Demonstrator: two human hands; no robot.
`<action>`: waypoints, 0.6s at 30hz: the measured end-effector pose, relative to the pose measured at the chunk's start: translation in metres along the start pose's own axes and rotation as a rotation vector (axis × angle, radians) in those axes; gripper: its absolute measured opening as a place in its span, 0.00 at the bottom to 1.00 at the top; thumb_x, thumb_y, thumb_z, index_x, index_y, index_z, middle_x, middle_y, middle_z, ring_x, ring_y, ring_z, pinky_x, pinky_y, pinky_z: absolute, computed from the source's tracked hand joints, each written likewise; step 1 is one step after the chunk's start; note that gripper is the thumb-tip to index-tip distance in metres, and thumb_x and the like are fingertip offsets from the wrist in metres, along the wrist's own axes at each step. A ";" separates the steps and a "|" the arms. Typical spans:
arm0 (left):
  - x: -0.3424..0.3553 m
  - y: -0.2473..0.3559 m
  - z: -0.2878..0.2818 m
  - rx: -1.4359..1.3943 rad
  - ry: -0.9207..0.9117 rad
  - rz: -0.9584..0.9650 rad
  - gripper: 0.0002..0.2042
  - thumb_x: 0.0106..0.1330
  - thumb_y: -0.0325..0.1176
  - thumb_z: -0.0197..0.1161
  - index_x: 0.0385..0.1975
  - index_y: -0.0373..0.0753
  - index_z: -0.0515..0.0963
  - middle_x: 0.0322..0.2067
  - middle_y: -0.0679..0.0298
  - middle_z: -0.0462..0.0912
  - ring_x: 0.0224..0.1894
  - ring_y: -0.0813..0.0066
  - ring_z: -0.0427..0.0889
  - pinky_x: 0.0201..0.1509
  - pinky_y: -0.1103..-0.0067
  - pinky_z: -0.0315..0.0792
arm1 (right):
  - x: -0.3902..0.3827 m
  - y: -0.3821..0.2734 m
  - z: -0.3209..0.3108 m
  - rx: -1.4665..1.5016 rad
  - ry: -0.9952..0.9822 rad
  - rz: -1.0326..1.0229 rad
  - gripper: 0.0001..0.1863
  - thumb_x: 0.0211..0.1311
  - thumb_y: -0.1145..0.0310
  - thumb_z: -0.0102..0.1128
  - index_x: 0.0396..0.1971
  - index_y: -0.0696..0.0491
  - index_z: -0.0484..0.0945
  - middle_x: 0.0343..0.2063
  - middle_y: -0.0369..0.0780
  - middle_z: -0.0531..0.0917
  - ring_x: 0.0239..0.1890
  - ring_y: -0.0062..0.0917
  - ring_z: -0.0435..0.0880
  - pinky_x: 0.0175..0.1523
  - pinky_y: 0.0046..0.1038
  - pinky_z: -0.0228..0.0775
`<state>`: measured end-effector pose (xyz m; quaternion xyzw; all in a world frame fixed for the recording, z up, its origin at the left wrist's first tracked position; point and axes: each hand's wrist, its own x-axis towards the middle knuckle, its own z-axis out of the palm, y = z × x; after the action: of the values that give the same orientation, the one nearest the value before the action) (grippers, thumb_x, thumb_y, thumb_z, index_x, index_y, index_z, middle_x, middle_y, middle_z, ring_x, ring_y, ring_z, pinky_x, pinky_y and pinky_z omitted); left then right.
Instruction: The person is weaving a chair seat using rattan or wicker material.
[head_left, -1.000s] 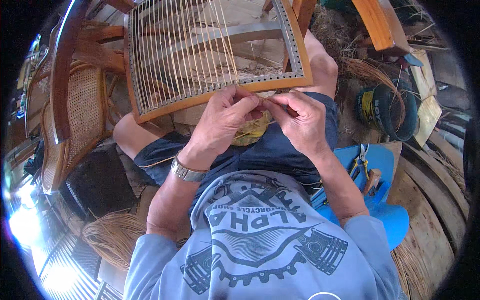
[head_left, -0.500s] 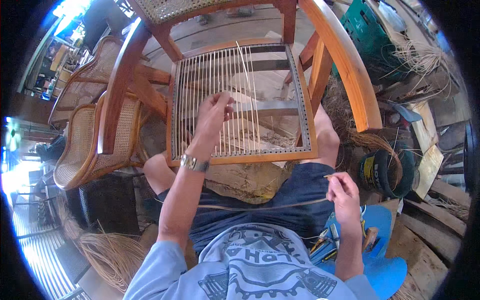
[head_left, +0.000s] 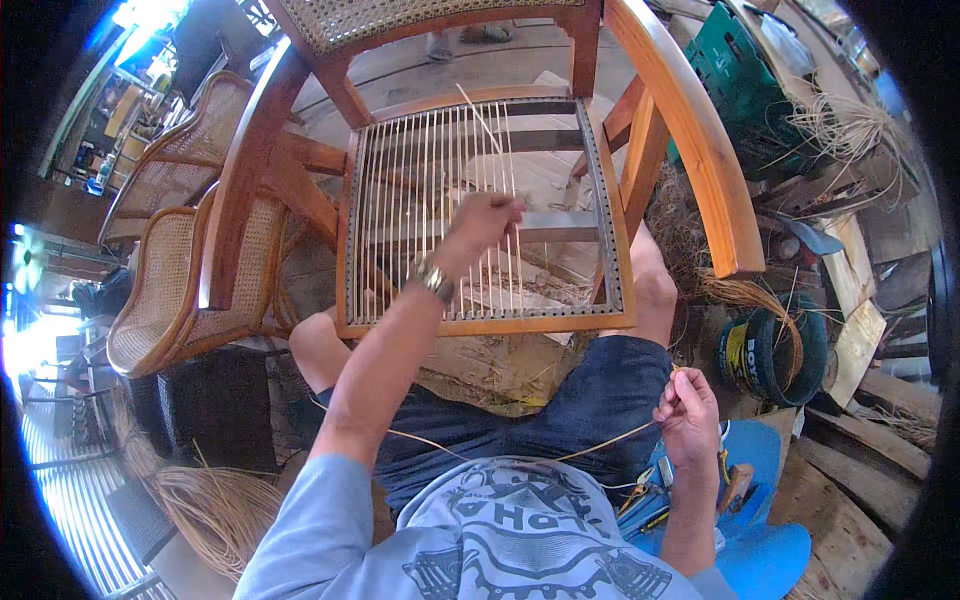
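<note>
A wooden armchair's seat frame (head_left: 490,323) stands in front of me, drilled with small holes along its edges. Pale cane strands (head_left: 400,220) run front to back across its left and middle parts; the right part has none. My left hand (head_left: 487,222) is over the rightmost strands with its fingers curled together, and whatever they pinch is too small to make out. Low at the right, my right hand (head_left: 688,405) pinches a long cane strip (head_left: 610,441) near its end. That strip sags across my lap towards the left, partly against my shirt.
Tools (head_left: 655,500) lie on a blue plastic seat (head_left: 765,470) by my right forearm. A dark bucket (head_left: 765,350) and green crate (head_left: 735,80) stand at the right. Woven cane chairs (head_left: 165,270) and a cane bundle (head_left: 220,510) are at the left. The armrests (head_left: 690,130) flank the seat.
My left hand has moved right across the strands. My right hand has dropped slightly, still pinching the cane strip, which now sags lower across my lap.
</note>
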<state>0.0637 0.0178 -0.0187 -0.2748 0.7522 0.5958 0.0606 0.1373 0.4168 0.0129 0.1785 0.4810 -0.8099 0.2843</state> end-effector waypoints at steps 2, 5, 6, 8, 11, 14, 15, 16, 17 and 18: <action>0.029 0.024 -0.013 -0.091 0.000 -0.016 0.09 0.71 0.35 0.64 0.35 0.35 0.82 0.25 0.69 0.80 0.24 0.85 0.74 0.29 0.84 0.72 | 0.001 -0.002 0.006 -0.057 0.004 -0.023 0.03 0.71 0.67 0.58 0.38 0.50 0.76 0.24 0.32 0.76 0.22 0.16 0.74 0.27 0.21 0.66; 0.087 0.041 -0.038 -0.243 -0.074 0.026 0.08 0.70 0.34 0.64 0.35 0.36 0.82 0.26 0.68 0.82 0.26 0.84 0.77 0.30 0.86 0.74 | 0.013 0.000 0.015 -0.051 -0.036 -0.033 0.03 0.71 0.68 0.58 0.38 0.50 0.77 0.23 0.32 0.77 0.21 0.15 0.73 0.27 0.21 0.66; 0.105 0.048 -0.047 -0.243 -0.076 0.038 0.08 0.70 0.34 0.64 0.36 0.36 0.82 0.27 0.67 0.82 0.26 0.84 0.78 0.29 0.86 0.74 | 0.017 0.002 0.018 -0.055 -0.049 -0.044 0.03 0.70 0.68 0.59 0.38 0.51 0.77 0.24 0.32 0.78 0.20 0.15 0.73 0.27 0.21 0.66; 0.139 0.055 -0.068 -0.261 -0.144 0.074 0.08 0.71 0.33 0.63 0.40 0.34 0.82 0.29 0.67 0.83 0.27 0.85 0.79 0.27 0.89 0.73 | 0.027 0.005 0.024 -0.073 -0.077 -0.037 0.04 0.70 0.69 0.59 0.38 0.52 0.77 0.23 0.32 0.78 0.20 0.16 0.73 0.27 0.21 0.66; 0.176 0.068 -0.069 -0.307 -0.036 0.046 0.08 0.72 0.32 0.61 0.39 0.34 0.81 0.28 0.67 0.83 0.26 0.85 0.78 0.26 0.89 0.73 | 0.040 0.006 0.035 -0.099 -0.070 -0.016 0.04 0.69 0.69 0.60 0.39 0.53 0.78 0.23 0.32 0.77 0.20 0.15 0.73 0.27 0.21 0.66; 0.211 0.070 -0.088 -0.227 -0.029 0.003 0.08 0.72 0.32 0.61 0.38 0.34 0.81 0.28 0.68 0.83 0.24 0.86 0.77 0.23 0.90 0.71 | 0.054 0.007 0.044 -0.109 -0.079 -0.013 0.04 0.69 0.70 0.60 0.39 0.53 0.78 0.23 0.32 0.77 0.21 0.15 0.73 0.28 0.21 0.65; 0.219 0.067 -0.093 -0.178 -0.048 -0.009 0.08 0.72 0.33 0.61 0.37 0.34 0.81 0.28 0.68 0.83 0.24 0.87 0.76 0.23 0.90 0.71 | 0.058 0.006 0.047 -0.116 -0.068 0.000 0.04 0.69 0.69 0.60 0.38 0.53 0.78 0.23 0.32 0.77 0.21 0.15 0.72 0.28 0.21 0.65; 0.223 0.068 -0.084 -0.185 -0.049 -0.011 0.08 0.72 0.33 0.61 0.36 0.34 0.81 0.28 0.68 0.83 0.23 0.88 0.76 0.22 0.92 0.70 | 0.061 0.004 0.046 -0.125 -0.039 0.012 0.04 0.69 0.69 0.60 0.38 0.53 0.77 0.23 0.32 0.77 0.21 0.15 0.72 0.28 0.21 0.64; 0.225 0.070 -0.080 -0.187 -0.056 -0.017 0.08 0.72 0.33 0.61 0.36 0.34 0.81 0.28 0.68 0.83 0.23 0.88 0.76 0.22 0.92 0.70 | 0.063 0.003 0.046 -0.127 -0.030 0.015 0.04 0.69 0.69 0.60 0.38 0.53 0.77 0.23 0.32 0.77 0.21 0.15 0.72 0.28 0.21 0.64; 0.225 0.072 -0.076 -0.203 -0.061 -0.036 0.08 0.72 0.32 0.60 0.37 0.35 0.81 0.28 0.68 0.83 0.23 0.89 0.76 0.22 0.92 0.70 | 0.065 0.002 0.045 -0.132 -0.027 0.009 0.04 0.69 0.69 0.60 0.38 0.53 0.77 0.23 0.32 0.77 0.21 0.15 0.72 0.28 0.21 0.64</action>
<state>-0.1424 -0.1196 -0.0297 -0.2747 0.6806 0.6760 0.0662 0.0870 0.3580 -0.0038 0.1508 0.5286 -0.7774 0.3056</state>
